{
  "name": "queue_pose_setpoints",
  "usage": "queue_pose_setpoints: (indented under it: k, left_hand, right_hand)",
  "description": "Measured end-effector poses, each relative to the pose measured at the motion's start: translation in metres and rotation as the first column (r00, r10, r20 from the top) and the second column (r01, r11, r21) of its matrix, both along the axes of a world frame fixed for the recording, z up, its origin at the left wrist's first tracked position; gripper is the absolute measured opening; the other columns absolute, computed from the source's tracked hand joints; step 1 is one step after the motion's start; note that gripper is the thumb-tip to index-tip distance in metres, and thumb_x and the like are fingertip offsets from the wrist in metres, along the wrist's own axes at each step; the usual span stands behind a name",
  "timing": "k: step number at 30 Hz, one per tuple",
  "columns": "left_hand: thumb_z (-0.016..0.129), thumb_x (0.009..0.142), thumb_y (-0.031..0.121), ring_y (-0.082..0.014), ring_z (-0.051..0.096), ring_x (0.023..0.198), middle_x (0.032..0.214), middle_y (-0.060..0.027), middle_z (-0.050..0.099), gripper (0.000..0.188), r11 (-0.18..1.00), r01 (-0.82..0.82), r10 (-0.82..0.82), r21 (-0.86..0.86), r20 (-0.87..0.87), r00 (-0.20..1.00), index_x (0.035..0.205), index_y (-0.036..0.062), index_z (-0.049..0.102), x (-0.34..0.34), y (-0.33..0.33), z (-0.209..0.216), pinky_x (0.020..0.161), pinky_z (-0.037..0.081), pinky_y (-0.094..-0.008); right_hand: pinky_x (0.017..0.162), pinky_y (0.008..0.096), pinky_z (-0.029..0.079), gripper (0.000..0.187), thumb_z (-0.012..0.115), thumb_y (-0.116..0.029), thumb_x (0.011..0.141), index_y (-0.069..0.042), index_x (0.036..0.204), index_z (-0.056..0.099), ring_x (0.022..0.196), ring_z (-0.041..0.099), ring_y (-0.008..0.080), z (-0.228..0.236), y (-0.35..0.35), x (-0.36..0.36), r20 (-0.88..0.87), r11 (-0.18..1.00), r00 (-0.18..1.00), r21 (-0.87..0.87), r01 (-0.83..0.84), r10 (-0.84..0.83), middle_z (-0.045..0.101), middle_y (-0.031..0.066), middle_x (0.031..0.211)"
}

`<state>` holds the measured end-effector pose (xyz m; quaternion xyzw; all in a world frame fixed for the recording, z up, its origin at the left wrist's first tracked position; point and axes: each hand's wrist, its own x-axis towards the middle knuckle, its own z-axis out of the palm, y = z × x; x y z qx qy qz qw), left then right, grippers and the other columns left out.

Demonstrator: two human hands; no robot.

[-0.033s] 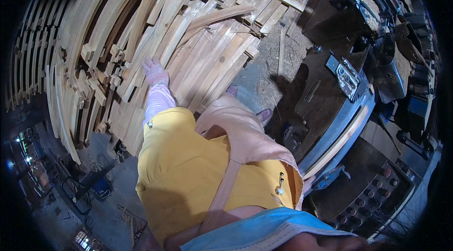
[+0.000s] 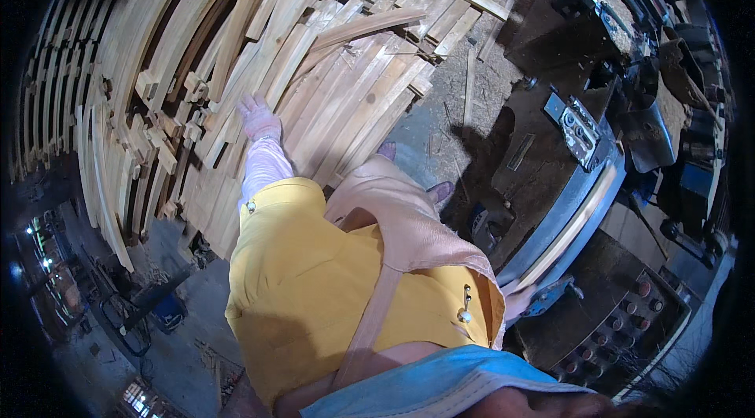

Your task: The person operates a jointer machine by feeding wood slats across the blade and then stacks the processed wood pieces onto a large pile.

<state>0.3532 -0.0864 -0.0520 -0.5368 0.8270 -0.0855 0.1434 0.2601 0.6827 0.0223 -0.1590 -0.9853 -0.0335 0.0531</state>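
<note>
A broad stack of boards (image 2: 370, 99) fills the left and upper middle, some pieces lying crosswise on top. To the right stands a dark machine (image 2: 543, 154) with a curved blue edge; below it is a control box (image 2: 602, 331) with round red buttons. The person wears a yellow jacket (image 2: 287, 253) under a pink apron (image 2: 417, 217). A pale wood strip (image 2: 572, 229) lies along the machine's blue edge, its lower end at the right hand (image 2: 517, 301) — partly hidden, so I cannot tell whether its fingers grip. The left hand (image 2: 259, 119) is over the boards — fingers slightly apart.
</note>
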Motion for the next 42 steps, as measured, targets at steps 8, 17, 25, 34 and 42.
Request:
queue_pose_setpoints:
  k: [8,17,25,34,42]
  left_hand:
    - [0.067,0.09,0.023,-0.0337,0.053,0.136,0.149,-0.016,0.053,0.049,0.991,-0.031,0.039,0.132,-0.06,0.997,0.136,0.0107,0.055,0.008,-0.01,-0.002,0.113,0.045,-0.0436]
    - [0.069,0.08,0.039,-0.0364,0.068,0.111,0.119,-0.021,0.071,0.052,0.881,0.129,0.116,0.454,-0.472,0.874,0.117,0.0033,0.071,-0.103,0.06,0.095,0.098,0.053,-0.0453]
    - [0.076,0.083,0.055,-0.0369,0.052,0.137,0.15,-0.0213,0.053,0.091,0.913,0.34,0.032,0.224,-0.872,0.489,0.151,0.0021,0.046,-0.22,0.039,0.133,0.117,0.04,-0.0433]
    - [0.064,0.09,0.044,-0.0317,0.06,0.131,0.141,-0.0154,0.063,0.064,0.978,-0.076,0.156,0.192,-0.441,0.884,0.143,0.0082,0.057,-0.125,-0.174,0.107,0.108,0.048,-0.0428]
    - [0.064,0.092,0.041,-0.0356,0.07,0.111,0.116,-0.0215,0.073,0.043,0.986,-0.012,0.098,0.164,-0.525,0.845,0.112,0.0033,0.072,-0.127,-0.082,0.149,0.097,0.056,-0.0452]
  right_hand:
    - [0.083,0.0468,0.054,0.046,0.061,-0.036,0.095,-0.009,0.133,0.064,0.096,0.069,0.0389,0.02,-0.049,-0.237,-0.123,0.965,0.96,0.118,-0.236,0.25,0.074,0.0191,0.106]
    - [0.11,0.0331,0.045,0.049,0.065,-0.017,0.097,0.002,0.141,0.059,0.126,0.062,0.0264,0.01,-0.323,-0.2,-0.06,0.302,0.704,-0.875,-0.378,0.707,0.067,0.0191,0.136]
    - [0.065,0.0268,0.045,0.038,0.07,-0.022,0.094,-0.001,0.125,0.064,0.073,0.055,0.0097,0.054,-0.411,-0.185,0.11,0.182,0.772,-0.983,-0.007,0.626,0.062,-0.0002,0.083]
    - [0.108,0.0406,0.044,0.052,0.063,-0.019,0.1,0.008,0.143,0.051,0.124,0.058,0.0309,0.073,-0.168,-0.194,-0.065,0.776,0.92,-0.516,-0.363,0.387,0.061,0.0242,0.134]
    - [0.109,0.0399,0.043,0.055,0.064,-0.02,0.099,0.01,0.143,0.05,0.126,0.058,0.0317,0.006,-0.252,-0.323,-0.211,0.669,0.757,-0.364,-0.649,0.619,0.059,0.0259,0.137]
